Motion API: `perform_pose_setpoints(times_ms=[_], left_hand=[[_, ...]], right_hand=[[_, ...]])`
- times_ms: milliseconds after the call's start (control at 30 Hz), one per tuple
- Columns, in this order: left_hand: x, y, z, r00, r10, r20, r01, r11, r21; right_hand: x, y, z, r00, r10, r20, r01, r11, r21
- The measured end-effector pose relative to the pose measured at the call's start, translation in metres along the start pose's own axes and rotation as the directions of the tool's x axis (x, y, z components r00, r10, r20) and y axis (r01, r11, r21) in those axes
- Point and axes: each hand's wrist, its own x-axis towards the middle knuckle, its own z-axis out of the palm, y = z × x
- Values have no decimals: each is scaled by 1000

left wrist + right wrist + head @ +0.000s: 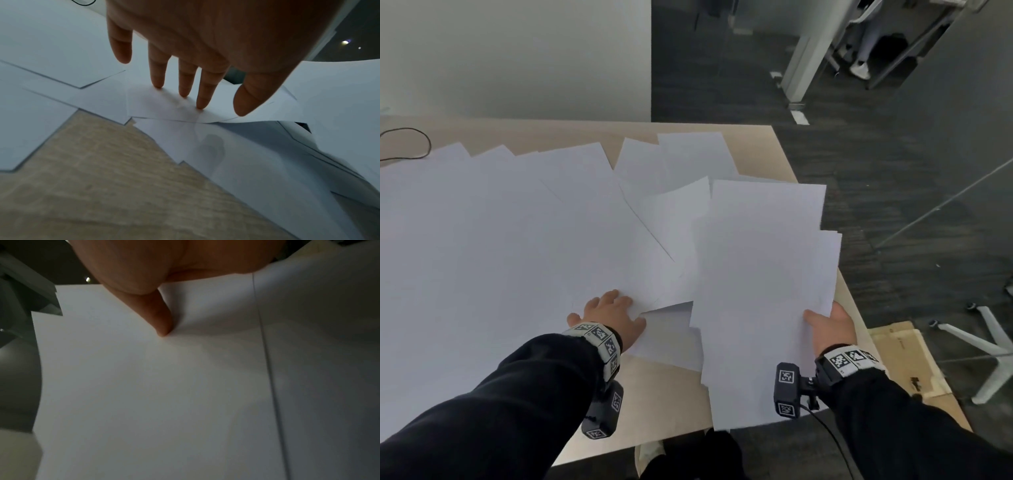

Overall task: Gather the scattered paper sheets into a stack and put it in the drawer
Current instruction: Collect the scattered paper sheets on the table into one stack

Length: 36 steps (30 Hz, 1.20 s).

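Observation:
Several white paper sheets (500, 240) lie scattered and overlapping over the light wood table (664, 404). My left hand (616, 308) rests on them near the front, its straight fingertips (185, 94) touching one sheet (164, 104) whose near edge lifts slightly. At the table's right edge my right hand (825, 322) grips a bunch of gathered sheets (763, 274), with the thumb (162, 318) pressed on top and the fingers hidden under the paper. The bunch overhangs the table's front edge. No drawer is in view.
A black cable (407, 144) loops at the table's far left. Dark carpet lies to the right, with a flat cardboard piece (904, 359) and a white chair base (989, 342) on it. A white wall stands behind the table.

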Motion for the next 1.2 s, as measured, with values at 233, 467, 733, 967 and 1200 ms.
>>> perform_pose_setpoints(times_ms=[233, 467, 733, 967, 1200], left_hand=[[-4, -1, 1, 1000, 24, 20, -25, 998, 60], [-7, 6, -9, 998, 24, 57, -28, 997, 70], [-13, 28, -52, 992, 122, 15, -28, 341, -940], [-32, 35, -93, 942, 56, -332, -336, 194, -922], [-48, 24, -93, 908, 60, -414, -419, 153, -895]], right_hand=[[3, -19, -12, 987, 42, -157, -22, 991, 131], [-2, -21, 5, 995, 5, 96, -27, 972, 234], [-22, -32, 42, 952, -111, 287, 28, 960, 277], [-41, -61, 59, 897, -267, 353, 134, 924, 358], [-51, -66, 64, 884, -295, 362, 164, 922, 349]])
